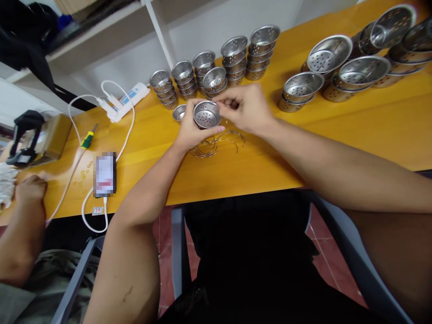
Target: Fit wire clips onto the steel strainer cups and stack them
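Observation:
A small perforated metal cup (206,115) is tilted toward me in my left hand (189,128), whose fingers and thumb wrap round its side. At the cup's right rim my right hand (248,107) pinches with thumb and forefinger; what lies between the fingertips is too small to make out. Several thin curved metal wires (205,148) lie loose on the table just below the cup. Another perforated cup (178,112) stands partly hidden behind my left hand.
Stacks of perforated cups (203,58) line the table's back, with more stacks (297,87) at the right. Leftward lie a power strip (130,101), white cables, a phone (105,174) and a green-yellow screwdriver (87,140). Another person's hand (31,189) rests at the far left.

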`<action>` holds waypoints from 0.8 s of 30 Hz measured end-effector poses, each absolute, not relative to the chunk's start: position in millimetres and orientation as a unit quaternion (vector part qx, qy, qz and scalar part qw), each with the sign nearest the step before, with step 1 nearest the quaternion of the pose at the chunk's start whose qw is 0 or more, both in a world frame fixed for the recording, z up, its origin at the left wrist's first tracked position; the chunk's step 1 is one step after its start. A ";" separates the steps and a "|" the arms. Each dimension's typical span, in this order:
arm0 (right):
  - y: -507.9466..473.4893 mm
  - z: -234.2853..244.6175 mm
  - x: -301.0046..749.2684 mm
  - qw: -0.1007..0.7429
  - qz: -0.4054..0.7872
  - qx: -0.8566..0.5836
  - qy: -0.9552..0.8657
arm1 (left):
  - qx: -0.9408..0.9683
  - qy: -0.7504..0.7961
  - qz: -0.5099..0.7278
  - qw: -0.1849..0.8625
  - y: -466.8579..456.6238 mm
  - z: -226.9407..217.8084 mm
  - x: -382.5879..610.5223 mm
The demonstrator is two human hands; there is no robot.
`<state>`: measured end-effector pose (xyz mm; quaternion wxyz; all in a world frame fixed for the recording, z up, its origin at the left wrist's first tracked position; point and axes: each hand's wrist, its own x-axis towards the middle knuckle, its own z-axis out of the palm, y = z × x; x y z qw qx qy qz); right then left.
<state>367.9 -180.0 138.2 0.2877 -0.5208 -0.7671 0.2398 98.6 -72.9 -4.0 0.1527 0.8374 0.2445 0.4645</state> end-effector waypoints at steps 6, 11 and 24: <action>-177.6 132.4 366.7 0.277 0.234 -0.540 -0.760 | 0.839 0.247 0.457 0.159 -76.4 -2.4 100.6; -175.4 130.9 361.8 0.283 0.236 -0.547 -0.752 | 0.847 0.248 0.444 0.157 -79.3 2.7 102.2; -179.6 134.6 362.6 0.288 0.245 -0.548 -0.746 | 0.841 0.242 0.461 0.148 -82.2 14.2 106.7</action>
